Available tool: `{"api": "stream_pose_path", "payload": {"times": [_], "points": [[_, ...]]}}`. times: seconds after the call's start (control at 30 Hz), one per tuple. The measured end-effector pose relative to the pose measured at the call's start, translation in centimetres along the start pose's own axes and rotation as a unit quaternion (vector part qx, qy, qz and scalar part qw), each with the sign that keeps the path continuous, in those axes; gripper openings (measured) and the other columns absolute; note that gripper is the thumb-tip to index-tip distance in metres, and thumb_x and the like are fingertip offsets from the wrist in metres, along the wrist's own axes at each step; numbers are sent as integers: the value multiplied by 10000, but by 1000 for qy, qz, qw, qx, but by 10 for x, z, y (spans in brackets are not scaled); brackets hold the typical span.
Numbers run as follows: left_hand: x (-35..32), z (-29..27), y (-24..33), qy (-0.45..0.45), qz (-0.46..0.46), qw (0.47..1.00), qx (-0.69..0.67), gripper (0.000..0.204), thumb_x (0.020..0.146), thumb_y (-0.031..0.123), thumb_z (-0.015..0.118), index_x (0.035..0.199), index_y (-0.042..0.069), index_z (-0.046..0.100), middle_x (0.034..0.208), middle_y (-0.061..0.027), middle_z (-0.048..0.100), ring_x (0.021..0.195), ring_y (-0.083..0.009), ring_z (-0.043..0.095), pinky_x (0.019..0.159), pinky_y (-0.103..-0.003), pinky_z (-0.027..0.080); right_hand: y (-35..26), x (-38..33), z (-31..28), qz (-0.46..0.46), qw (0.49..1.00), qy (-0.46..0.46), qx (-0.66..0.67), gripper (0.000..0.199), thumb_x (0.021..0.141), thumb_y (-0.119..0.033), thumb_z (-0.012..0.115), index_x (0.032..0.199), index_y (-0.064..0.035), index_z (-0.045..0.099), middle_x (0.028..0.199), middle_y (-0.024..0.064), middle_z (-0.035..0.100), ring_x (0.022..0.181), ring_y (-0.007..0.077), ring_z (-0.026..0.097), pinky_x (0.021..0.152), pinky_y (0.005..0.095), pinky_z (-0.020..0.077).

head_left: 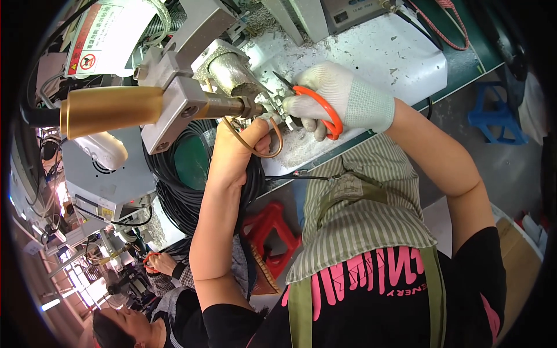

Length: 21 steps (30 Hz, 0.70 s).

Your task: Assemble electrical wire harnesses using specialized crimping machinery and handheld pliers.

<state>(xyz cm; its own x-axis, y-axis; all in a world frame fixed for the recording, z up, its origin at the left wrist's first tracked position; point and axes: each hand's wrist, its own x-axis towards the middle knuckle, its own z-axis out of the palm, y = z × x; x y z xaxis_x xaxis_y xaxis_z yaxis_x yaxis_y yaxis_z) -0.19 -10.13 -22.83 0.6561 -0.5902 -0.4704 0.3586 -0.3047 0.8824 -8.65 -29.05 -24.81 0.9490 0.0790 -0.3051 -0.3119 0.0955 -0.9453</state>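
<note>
My right hand [331, 95], in a white knitted glove, holds scissors [333, 122] with orange handles. Their dark blades point up and left, past the fingers. Its fingertips come close to a small metal fixture [277, 110] below the soldering tip. Bare and curled, my left hand [243, 136] is on the fixture's near left side, fingers closed; what they grip is hidden. A bent copper-coloured tube [277, 145] loops in front of those fingers. Above the left hand, a soldering iron with a gold-coloured handle [113, 110] sits in a metal bracket [171, 107], aimed at the fixture.
A coil of black cable [168, 191] lies left of my left forearm. Clippings litter the white bench sheet [394, 58]. A grey control box [354, 17] stands at the back. Below are a red stool [272, 232] and a blue stool [496, 116]. A co-worker [139, 325] sits lower left.
</note>
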Motion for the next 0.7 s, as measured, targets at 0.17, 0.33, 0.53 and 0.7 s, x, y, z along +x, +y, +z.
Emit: {"api": "stream_pose_path", "payload": {"times": [0.17, 0.33, 0.53, 0.7], "points": [[2, 1, 1, 1, 7, 1000, 3, 46, 805, 32, 562, 841, 32, 533, 599, 12, 462, 472, -64, 396, 423, -218, 280, -8, 0, 2, 14, 1000, 4, -21, 332, 858, -283, 598, 727, 18, 556, 576, 72, 563, 467, 143, 600, 372, 232, 441], [5, -3, 2, -9, 21, 999, 30, 105, 814, 6, 563, 905, 32, 518, 610, 11, 456, 468, -65, 390, 411, -214, 284, -8, 0, 2, 10, 1000, 1, -22, 342, 861, -288, 595, 731, 26, 558, 577, 73, 563, 467, 146, 601, 376, 233, 445], [1, 1, 4, 8, 8, 1000, 24, 33, 769, 32, 576, 787, 9, 561, 606, -2, 497, 470, -72, 420, 429, -228, 308, -3, 2, 1, -1, 1000, -1, -13, 348, 856, -284, 601, 729, 37, 555, 573, 77, 559, 458, 143, 592, 385, 244, 454], [1, -1, 3, 8, 8, 1000, 17, 49, 789, 51, 596, 798, 4, 586, 607, -4, 505, 482, -72, 423, 438, -227, 311, -1, 4, 2, -6, 1000, 0, 8, 328, 851, -259, 605, 729, 42, 554, 565, 79, 550, 441, 134, 557, 395, 257, 459]]}}
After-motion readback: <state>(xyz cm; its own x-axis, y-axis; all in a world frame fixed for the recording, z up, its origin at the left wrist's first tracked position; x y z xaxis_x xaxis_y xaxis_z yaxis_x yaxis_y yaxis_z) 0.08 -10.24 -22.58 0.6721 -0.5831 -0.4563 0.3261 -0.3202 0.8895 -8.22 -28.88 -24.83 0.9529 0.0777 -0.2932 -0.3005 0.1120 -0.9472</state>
